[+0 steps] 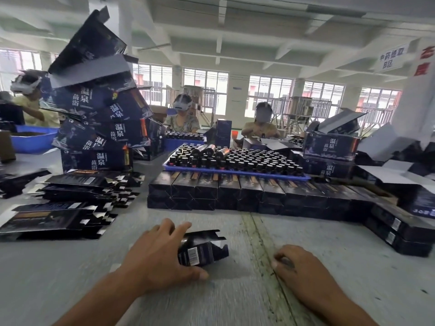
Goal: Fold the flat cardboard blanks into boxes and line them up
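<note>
Dark cardboard box (202, 249): navy-black, lying on its side on the table, end flaps sticking out to the right; a white barcode label faces up.
Left hand (160, 257): grasping the box, fingers curled over its far edge, thumb under its near corner.
Right hand (296, 264): to the right of the held box, apart from it, knuckles up on the table, fingers curled under; whether they hold anything cannot be told.
Table (235, 295): pale grey-green surface, scuffed, with a worn seam running from between the hands toward the far side.
Row of boxes (247, 191): straight beyond the grip, finished dark boxes stacked two high, side by side, turning a corner toward the right hand's side.
Flat blanks (58, 215): beyond and left of the grip, glossy dark sheets in loose overlapping piles.
Blue tray (235, 171): sits on top of the row, packed with small dark bottles; three metallic cylinders lie on them.
Large cartons (98, 128): far left, a leaning pile printed with white characters 温泉苗浴; the same writing shows on cartons at far right.
Blue tub (33, 140): far left edge, past the cartons.
People (183, 116): three seated across the table, two of them in white headsets.
Room: white beamed ceiling, rows of windows, wooden frames behind.
Hanging sign (389, 58): upper right, blue characters ending in B区; red characters on a pillar beside it are cut off.
</note>
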